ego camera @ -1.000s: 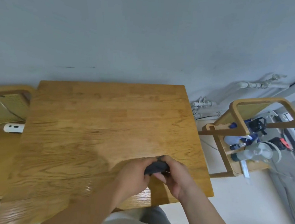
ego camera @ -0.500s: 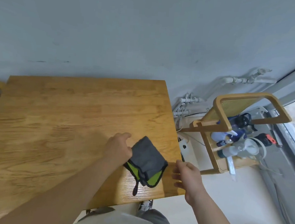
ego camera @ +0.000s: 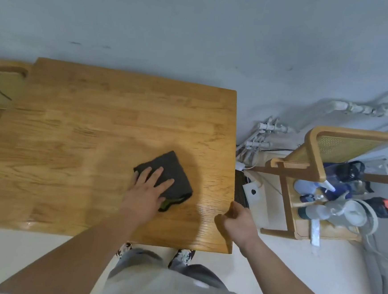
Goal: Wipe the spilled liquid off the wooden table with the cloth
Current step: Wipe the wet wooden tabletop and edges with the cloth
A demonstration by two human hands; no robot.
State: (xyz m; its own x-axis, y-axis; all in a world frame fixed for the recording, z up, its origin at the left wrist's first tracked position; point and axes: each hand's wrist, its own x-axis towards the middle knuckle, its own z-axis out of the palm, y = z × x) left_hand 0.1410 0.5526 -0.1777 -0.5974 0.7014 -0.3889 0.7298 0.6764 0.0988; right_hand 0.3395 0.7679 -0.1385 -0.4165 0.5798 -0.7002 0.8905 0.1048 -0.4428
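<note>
Your left hand (ego camera: 149, 189) lies flat on the dark grey cloth (ego camera: 174, 172), grip wide, fingers spread and pressing it onto the bench (ego camera: 74, 125). The folded cloth sits on the bench's right half, nearer the front edge, with green trim showing beside your palm. Your right hand (ego camera: 238, 222) is at the bench's right edge by the front corner, grip curled tight, holding nothing. A wooden chair (ego camera: 316, 142) stands right of the bench.

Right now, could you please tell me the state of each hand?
Left hand: open, fingers straight, pressing flat on the cloth.
Right hand: fingers curled at the table's right edge; cannot tell whether it holds anything.
</note>
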